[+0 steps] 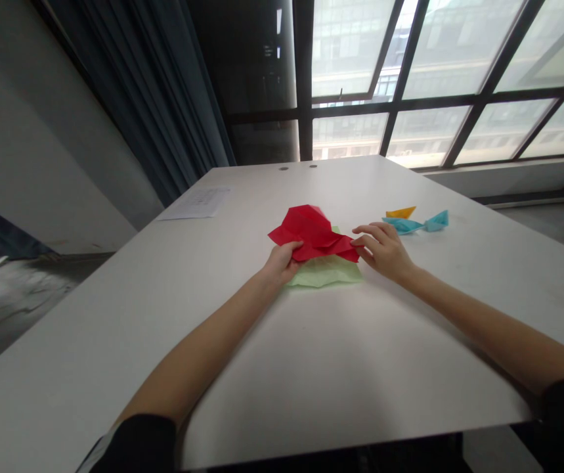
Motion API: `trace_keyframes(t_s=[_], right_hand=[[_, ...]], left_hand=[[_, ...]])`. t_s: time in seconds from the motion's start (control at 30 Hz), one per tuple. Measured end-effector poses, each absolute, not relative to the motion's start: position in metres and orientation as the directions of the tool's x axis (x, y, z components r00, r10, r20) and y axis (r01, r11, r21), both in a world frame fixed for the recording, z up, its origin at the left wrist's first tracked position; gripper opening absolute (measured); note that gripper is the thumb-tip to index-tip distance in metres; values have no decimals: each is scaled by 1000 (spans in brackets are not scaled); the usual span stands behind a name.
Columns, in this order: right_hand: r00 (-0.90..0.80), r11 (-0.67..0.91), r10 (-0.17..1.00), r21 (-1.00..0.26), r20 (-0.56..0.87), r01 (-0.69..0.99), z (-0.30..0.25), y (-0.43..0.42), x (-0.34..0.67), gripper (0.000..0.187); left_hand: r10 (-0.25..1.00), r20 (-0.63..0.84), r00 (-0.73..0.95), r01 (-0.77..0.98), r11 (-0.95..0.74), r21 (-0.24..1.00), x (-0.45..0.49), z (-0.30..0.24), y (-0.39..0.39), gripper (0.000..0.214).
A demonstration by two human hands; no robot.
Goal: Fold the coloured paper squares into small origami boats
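Fingers of the left hand clench the near left edge of the red paper, and I see the right hand pinching its right corner. The worktop is white and wide; the red paper sits crumpled at its middle, over a green sheet. A white page lies far left. Beyond the right hand: two blue folds, one orange fold.

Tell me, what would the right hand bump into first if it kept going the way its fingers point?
The red paper. The right hand points leftward, and its fingertips seem to pinch that paper's right corner. Past it comes the left hand, holding the other side.
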State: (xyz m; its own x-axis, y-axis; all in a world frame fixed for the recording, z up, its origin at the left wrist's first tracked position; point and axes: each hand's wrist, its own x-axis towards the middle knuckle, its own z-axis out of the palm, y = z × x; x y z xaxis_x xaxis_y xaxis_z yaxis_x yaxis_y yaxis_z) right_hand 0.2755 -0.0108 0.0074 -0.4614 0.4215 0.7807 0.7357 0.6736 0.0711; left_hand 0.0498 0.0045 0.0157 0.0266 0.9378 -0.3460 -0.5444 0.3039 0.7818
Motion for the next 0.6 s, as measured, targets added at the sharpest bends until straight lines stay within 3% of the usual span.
trace_keyframes(t_s=[0.07,0.13,0.4,0.5,0.6], right_hand=[[-560,722,383,140,734,677,7,-12,276,7],[-609,772,383,121,694,624,6,-12,276,8],[-494,778,583,-268,645,568,13,-19,265,22],[-442,749,601,-276,666,603,13,-18,264,26],[-428,736,569,-203,703,646,12,-17,264,19]], left_hand=[[930,-364,58,-597,324,734,50,17,5,27],[934,-351,69,-615,317,722,51,17,5,29],[975,-214,56,-574,207,792,55,20,1,26],[975,-209,75,-547,216,809,57,22,-2,22],[973,-219,78,-537,226,812,59,24,-4,20]])
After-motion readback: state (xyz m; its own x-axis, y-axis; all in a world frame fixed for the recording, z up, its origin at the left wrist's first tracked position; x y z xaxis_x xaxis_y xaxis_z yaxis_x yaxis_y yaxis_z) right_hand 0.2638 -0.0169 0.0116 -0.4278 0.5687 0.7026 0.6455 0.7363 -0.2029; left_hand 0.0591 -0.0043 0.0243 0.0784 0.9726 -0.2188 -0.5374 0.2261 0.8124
